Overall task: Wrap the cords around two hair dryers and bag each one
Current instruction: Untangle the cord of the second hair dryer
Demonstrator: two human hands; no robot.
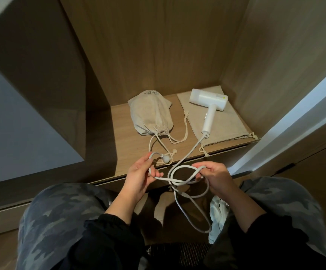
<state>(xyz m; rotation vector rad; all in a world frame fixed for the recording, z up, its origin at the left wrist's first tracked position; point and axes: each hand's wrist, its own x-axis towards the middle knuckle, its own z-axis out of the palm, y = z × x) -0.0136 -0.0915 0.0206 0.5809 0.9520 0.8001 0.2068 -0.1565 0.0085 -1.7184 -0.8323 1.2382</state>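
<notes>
One smooth, looped white cord (174,181)

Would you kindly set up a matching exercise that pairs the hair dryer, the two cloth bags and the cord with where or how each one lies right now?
Things
1. hair dryer
2. full bag
3. flat bag
4. cord

Places or states
A. bulging, drawstring pulled shut, on the left part of the shelf
B. looped between the left hand and the right hand
C. lying on its side on top of a bag
D. spread flat under the dryer

Pairs: 1-C, 2-A, 3-D, 4-B
</notes>
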